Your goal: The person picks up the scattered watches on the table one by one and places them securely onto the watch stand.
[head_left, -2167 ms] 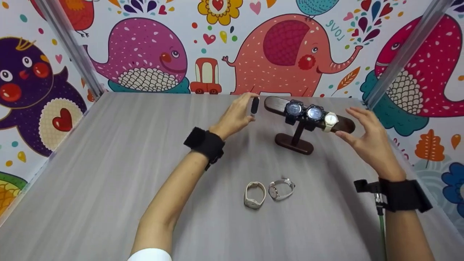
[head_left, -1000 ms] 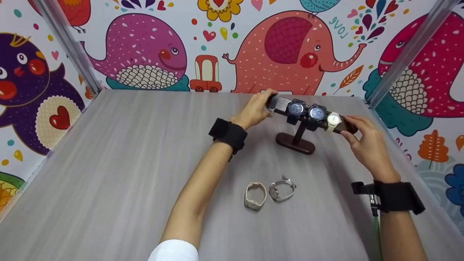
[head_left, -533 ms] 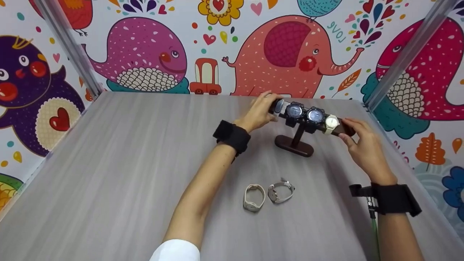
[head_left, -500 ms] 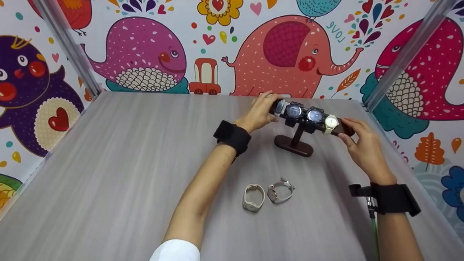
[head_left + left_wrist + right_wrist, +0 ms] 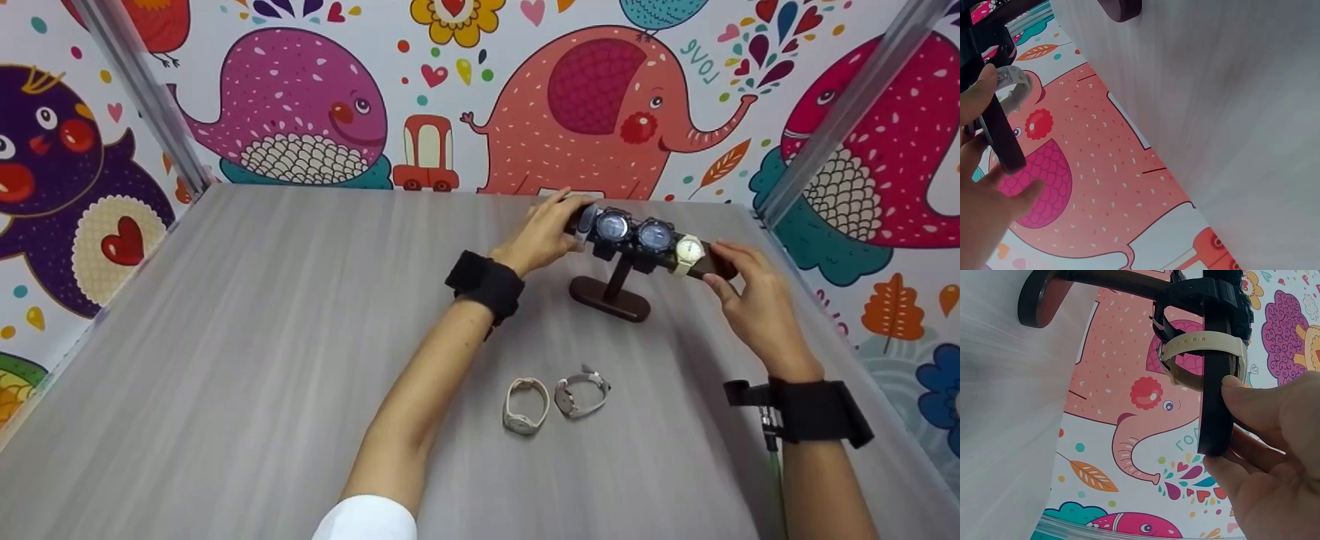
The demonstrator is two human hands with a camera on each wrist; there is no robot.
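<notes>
A dark wooden watch stand (image 5: pixel 609 298) stands on the table, its crossbar slanting down to the right. My left hand (image 5: pixel 541 234) grips a watch with a translucent strap (image 5: pixel 586 221), which loops round the bar's left end; in the left wrist view the thumb lies against the strap (image 5: pixel 1013 90). Two black watches (image 5: pixel 613 225) sit side by side along the middle. Right of them is a cream-strapped watch (image 5: pixel 688 250). My right hand (image 5: pixel 757 307) pinches the bar's right end (image 5: pixel 1216 416) between thumb and fingers.
Nearer on the grey table (image 5: pixel 262 360) lie a beige watch (image 5: pixel 525 406) and a pale grey watch (image 5: pixel 582 393), both with their straps in a loop. Cartoon-printed walls (image 5: pixel 585 112) rise behind and at both sides. A green cable (image 5: pixel 776 480) hangs from the right wrist strap.
My left hand has moved right, bringing the translucent-strap watch over the bar's left end and slightly along it. My right hand, earlier spread beside the bar, now pinches its right end.
</notes>
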